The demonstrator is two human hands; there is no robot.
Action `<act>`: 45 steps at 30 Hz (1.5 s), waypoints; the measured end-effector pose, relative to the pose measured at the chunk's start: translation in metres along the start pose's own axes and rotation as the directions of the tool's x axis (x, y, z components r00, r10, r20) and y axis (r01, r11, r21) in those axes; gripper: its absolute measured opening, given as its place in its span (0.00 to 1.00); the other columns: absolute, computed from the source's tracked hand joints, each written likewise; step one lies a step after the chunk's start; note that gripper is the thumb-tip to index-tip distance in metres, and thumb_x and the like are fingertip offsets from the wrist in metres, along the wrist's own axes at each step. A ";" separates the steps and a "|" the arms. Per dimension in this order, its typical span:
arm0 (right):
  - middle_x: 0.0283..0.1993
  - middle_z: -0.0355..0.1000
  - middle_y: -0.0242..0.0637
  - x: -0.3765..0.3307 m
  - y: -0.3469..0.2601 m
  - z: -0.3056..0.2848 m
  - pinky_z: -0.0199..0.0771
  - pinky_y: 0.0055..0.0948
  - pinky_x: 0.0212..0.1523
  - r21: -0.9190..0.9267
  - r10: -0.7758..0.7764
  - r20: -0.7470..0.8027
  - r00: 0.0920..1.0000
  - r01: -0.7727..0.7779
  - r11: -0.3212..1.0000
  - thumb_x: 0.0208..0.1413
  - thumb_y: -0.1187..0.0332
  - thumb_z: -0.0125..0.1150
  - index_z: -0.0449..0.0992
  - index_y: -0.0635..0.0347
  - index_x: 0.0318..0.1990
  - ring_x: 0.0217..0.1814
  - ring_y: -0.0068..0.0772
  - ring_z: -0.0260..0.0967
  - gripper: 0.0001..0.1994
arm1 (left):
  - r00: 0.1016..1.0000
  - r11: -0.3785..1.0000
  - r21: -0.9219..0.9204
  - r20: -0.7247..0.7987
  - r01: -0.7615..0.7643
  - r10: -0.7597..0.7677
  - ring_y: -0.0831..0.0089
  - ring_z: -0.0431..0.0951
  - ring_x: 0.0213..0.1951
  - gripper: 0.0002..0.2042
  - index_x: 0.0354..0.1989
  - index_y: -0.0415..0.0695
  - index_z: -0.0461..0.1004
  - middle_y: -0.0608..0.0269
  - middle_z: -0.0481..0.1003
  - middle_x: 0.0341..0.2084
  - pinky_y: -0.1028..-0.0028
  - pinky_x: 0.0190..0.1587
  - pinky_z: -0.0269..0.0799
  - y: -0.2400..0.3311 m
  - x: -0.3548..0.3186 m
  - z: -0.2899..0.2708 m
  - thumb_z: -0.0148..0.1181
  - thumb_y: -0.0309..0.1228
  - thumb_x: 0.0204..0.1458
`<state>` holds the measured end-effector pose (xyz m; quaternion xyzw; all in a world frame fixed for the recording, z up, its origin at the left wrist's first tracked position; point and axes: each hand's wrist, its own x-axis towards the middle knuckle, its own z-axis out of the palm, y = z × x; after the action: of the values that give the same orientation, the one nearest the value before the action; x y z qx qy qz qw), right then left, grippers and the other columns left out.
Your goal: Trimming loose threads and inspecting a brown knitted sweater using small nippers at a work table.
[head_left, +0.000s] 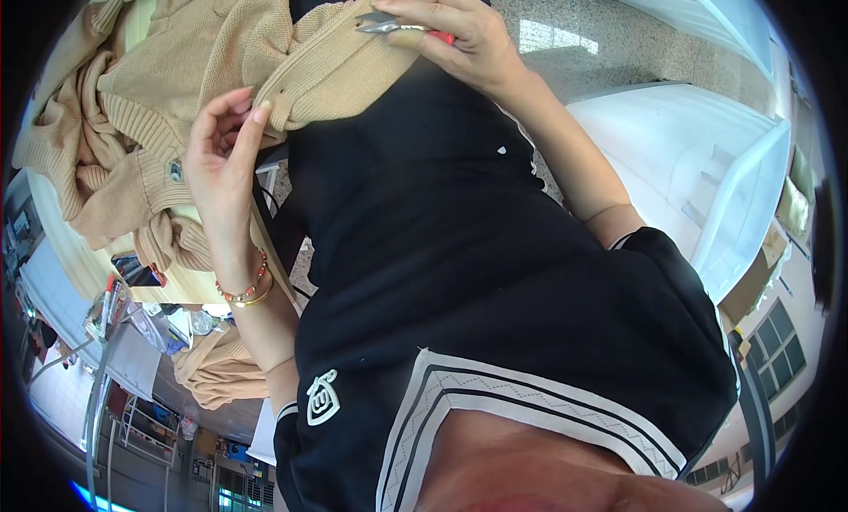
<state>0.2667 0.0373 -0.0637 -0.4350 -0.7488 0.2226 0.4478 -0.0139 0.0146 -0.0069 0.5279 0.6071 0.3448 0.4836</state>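
Tan knit garment (238, 35): its bulk is lying rumpled on the wooden table (199, 287); its flat band (353, 88) is reaching off the table's right side, in front of your dark top (397, 185).
Left hand (221, 145): your fingers are sitting half curled at the table's right edge, thumb tip at the band's corner; whether you are pinching cloth, nobody can tell from here.
Right hand (473, 44): you are gripping small silver snips (389, 26) between thumb and fingers, farther right of the table.
Blades: tips are pointing back toward the table, lying over the band and looking slightly parted.
Good handling: you are probably working best when holding the band flat and lightly taut, aiming the tips along the knit and seeing both before squeezing; a stray tip could be catching a stitch.
Table edge: it is running beside your left arm (265, 326); a hard rightward pull could be dragging the bulk along.
Dark phone (139, 270): it is resting on the table, below the garment.
White tub (671, 159): it is standing well right of the table, probably limiting your right elbow's outward swing.
Speckled floor (539, 44): it is showing right of the table, seemingly offering the snips freer room.
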 end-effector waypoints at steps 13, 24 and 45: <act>0.33 0.70 0.33 -0.009 0.017 0.020 0.68 0.23 0.34 0.183 -0.022 -0.045 0.999 0.030 0.983 0.48 0.73 0.66 0.77 0.57 0.48 0.32 0.26 0.67 0.17 | 0.991 0.891 0.434 0.081 -0.131 0.107 0.77 0.74 0.34 0.11 0.44 0.34 0.74 0.60 0.73 0.35 0.79 0.37 0.71 0.000 -0.016 -0.009 0.57 0.24 0.54; 0.31 0.66 0.30 -0.019 0.020 0.026 0.67 0.22 0.33 0.227 0.048 -0.036 0.998 -0.039 0.973 0.49 0.70 0.66 0.78 0.52 0.50 0.31 0.23 0.64 0.18 | 0.979 0.796 0.574 0.162 -0.193 0.121 0.69 0.75 0.32 0.09 0.41 0.33 0.72 0.55 0.72 0.34 0.74 0.34 0.71 0.007 -0.016 -0.006 0.54 0.26 0.56; 0.30 0.69 0.33 0.013 -0.038 0.001 0.65 0.22 0.35 0.233 0.129 0.103 0.986 -0.150 0.961 0.49 0.77 0.65 0.75 0.64 0.51 0.34 0.25 0.66 0.19 | 0.983 0.982 -0.156 0.161 0.110 -0.085 0.89 0.69 0.37 0.13 0.50 0.38 0.73 0.72 0.75 0.35 0.88 0.38 0.60 0.033 -0.012 -0.036 0.53 0.31 0.60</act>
<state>0.2454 0.0287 -0.0308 -0.4193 -0.7027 0.3610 0.4472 -0.0380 0.0135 0.0370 0.4809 0.5625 0.3277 0.5873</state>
